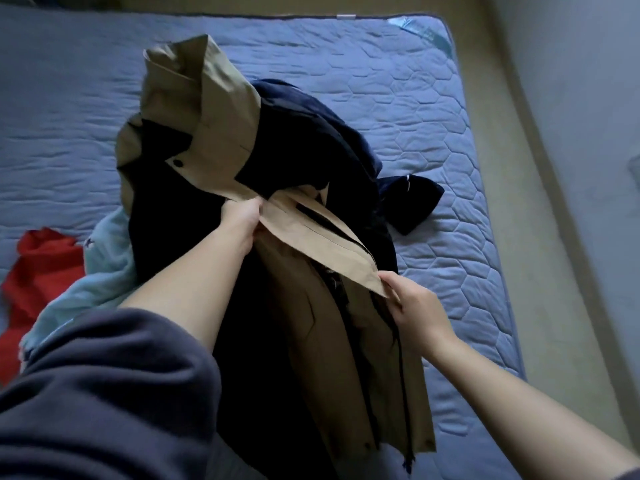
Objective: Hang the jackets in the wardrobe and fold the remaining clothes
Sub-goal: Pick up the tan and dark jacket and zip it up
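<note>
- While both my hands hold the tan jacket (pixel 221 133), it is lifted in a heap over the middle of the blue quilted mattress (pixel 433 109), its lower part hanging toward me.
- My left hand (pixel 242 220) grips the far end of a long tan strip along the jacket's edge, fingers curled round the cloth.
- My right hand (pixel 412 306) pinches the near corner of that same strip, so the hands are apart with the strip stretched between them.
- Dark navy cloth (pixel 311 133) shows under and behind the tan; I cannot tell whether it is lining or another garment.
- A dark navy piece (pixel 412 202) lies on the mattress just right of the heap.
- A light blue garment (pixel 104 265) lies to the left, touching the heap, and a red garment (pixel 41 258) lies beside it, further left.
- My dark grey sleeve (pixel 104 393) is pushed up my left arm.
- Floor (pixel 502 168) runs along the mattress's right side.
</note>
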The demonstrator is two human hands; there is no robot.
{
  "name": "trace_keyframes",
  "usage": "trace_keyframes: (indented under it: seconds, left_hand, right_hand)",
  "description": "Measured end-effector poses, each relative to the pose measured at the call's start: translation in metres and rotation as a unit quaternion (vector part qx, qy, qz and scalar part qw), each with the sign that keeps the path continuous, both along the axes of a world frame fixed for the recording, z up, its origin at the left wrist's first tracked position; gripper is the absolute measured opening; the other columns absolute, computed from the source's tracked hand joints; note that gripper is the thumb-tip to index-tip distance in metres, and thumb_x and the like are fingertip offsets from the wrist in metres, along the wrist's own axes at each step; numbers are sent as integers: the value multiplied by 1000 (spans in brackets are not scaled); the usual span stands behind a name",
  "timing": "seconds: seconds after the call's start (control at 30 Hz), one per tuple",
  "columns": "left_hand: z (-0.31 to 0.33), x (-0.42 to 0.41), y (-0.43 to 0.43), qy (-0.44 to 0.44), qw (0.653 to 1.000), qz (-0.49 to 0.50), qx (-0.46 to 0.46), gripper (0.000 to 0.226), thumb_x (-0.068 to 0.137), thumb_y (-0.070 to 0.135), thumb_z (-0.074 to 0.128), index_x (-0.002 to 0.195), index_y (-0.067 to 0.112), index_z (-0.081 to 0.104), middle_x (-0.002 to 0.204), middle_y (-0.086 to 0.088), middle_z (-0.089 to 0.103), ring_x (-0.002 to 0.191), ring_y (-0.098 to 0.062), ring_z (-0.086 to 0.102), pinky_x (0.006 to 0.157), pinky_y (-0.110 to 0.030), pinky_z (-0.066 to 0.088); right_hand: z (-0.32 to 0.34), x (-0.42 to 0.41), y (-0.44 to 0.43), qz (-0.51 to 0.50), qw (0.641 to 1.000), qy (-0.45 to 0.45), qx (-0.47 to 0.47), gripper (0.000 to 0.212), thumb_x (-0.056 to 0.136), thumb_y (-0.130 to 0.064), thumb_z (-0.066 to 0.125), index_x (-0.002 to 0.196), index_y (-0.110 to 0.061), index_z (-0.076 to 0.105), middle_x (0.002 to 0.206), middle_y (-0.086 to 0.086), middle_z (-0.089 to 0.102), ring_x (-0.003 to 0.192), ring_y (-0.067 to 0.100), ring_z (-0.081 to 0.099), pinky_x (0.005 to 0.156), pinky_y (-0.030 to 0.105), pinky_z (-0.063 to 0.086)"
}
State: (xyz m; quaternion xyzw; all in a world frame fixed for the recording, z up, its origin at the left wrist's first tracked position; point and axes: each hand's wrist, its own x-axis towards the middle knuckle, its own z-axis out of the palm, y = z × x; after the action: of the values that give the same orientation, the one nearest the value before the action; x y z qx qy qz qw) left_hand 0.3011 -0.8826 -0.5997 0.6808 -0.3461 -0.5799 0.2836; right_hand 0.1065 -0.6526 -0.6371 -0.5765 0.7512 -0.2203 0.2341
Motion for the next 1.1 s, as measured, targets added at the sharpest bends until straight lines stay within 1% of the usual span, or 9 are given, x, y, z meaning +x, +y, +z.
trace_keyframes:
  seconds: [0.2, 0.43, 0.6, 0.67, 0.73, 0.8, 0.83, 0.93, 1.1]
  left_hand:
    - [59, -67, -50, -96, 971, -125, -179, 39, 100, 22, 42, 128, -4, 51, 129, -15, 55, 121, -26, 51, 95, -24, 39]
    - [95, -102, -80, -147, 952, -215, -163, 46, 101, 29, 36, 131, -3, 50, 133, -21, 53, 123, -34, 51, 105, -36, 39]
    - [81, -48, -71, -376, 887, -257, -78, 27, 80, 13, 45, 75, 2, 69, 56, -8, 68, 54, -22, 69, 65, -30, 57]
    - [77, -49, -78, -384, 894, -207, -103, 26, 75, 13, 47, 83, 2, 70, 69, -11, 71, 62, -25, 70, 68, -36, 59]
    - [72, -66, -80, -273, 937, -184, -118, 32, 82, 17, 46, 101, -1, 65, 88, -16, 70, 69, -29, 70, 60, -36, 59]
    - [62, -86, -74, -173, 946, -257, -93, 38, 91, 29, 46, 115, 1, 59, 100, -13, 66, 82, -27, 67, 61, -33, 55]
    - [56, -93, -67, -181, 923, -325, -101, 40, 93, 34, 47, 119, 6, 57, 108, -9, 62, 95, -27, 64, 72, -33, 53]
    - [29, -85, -39, -282, 833, -429, -207, 37, 93, 30, 49, 127, 16, 55, 128, -4, 56, 120, -24, 51, 94, -29, 39]
    - [-25, -39, 28, -311, 812, -394, -298, 34, 91, 21, 54, 125, 20, 57, 139, 0, 47, 129, -20, 42, 101, -31, 37]
  right_hand:
    - [36, -50, -19, -23, 991, 125, -39, 31, 93, -17, 58, 123, -21, 65, 81, 13, 62, 74, 40, 63, 58, 39, 45]
    - [91, -86, -27, -82, 973, 212, -45, 34, 86, -13, 65, 119, -21, 68, 104, 9, 71, 84, 38, 68, 66, 45, 55]
    - [48, -4, -20, 46, 993, 12, 111, 13, 89, -31, 58, 98, -26, 65, 91, -1, 71, 89, 23, 65, 70, 35, 49]
    - [28, 22, -27, 62, 978, -99, 176, 12, 88, -34, 56, 88, -23, 62, 82, -7, 67, 84, 13, 63, 73, 36, 49]
    - [17, 37, -40, 45, 962, -201, 179, 17, 86, -34, 56, 73, -23, 59, 69, -12, 62, 70, 5, 57, 69, 33, 48]
    - [9, 42, -52, -27, 939, -293, 178, 30, 90, -34, 57, 62, -23, 57, 57, -13, 55, 57, 3, 49, 56, 25, 41]
    - [5, 39, -57, -74, 929, -318, 174, 32, 92, -33, 57, 61, -24, 58, 56, -12, 53, 56, 4, 47, 52, 21, 37]
    - [-15, 25, -58, -177, 923, -294, 175, 24, 94, -29, 57, 75, -19, 66, 70, -4, 60, 68, 10, 52, 59, 22, 40]
    - [-51, 13, -12, -75, 950, -195, 233, 27, 85, -50, 60, 96, -26, 68, 90, -13, 68, 87, 5, 61, 77, 23, 46]
